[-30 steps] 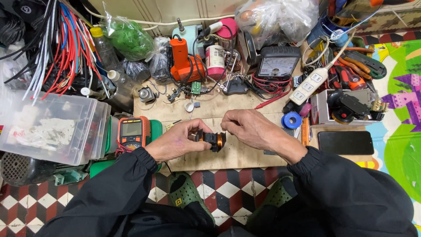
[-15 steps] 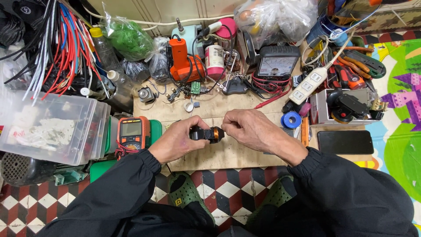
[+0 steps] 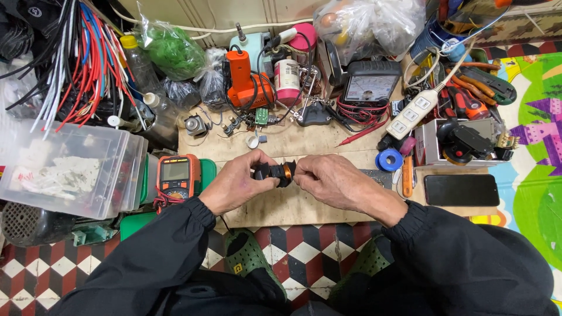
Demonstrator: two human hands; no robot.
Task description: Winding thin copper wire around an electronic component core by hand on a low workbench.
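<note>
My left hand [image 3: 237, 182] and my right hand [image 3: 328, 180] meet over a wooden board [image 3: 293, 202] and both grip a small black part with a copper wire coil [image 3: 277, 172]. The left fingers hold its black left end. The right fingertips pinch the coil end from the right. Both arms wear dark sleeves.
An orange multimeter [image 3: 177, 177] lies left of my hands, next to a clear plastic box [image 3: 67, 169]. Behind the board are an orange tool [image 3: 243, 82], an analog meter [image 3: 371, 88] and a white power strip [image 3: 418, 111]. A black phone [image 3: 461, 190] and blue tape roll [image 3: 389, 160] lie right.
Both hands have stayed over the board and have turned the small coil part between the fingers; the copper winding now faces up more plainly.
</note>
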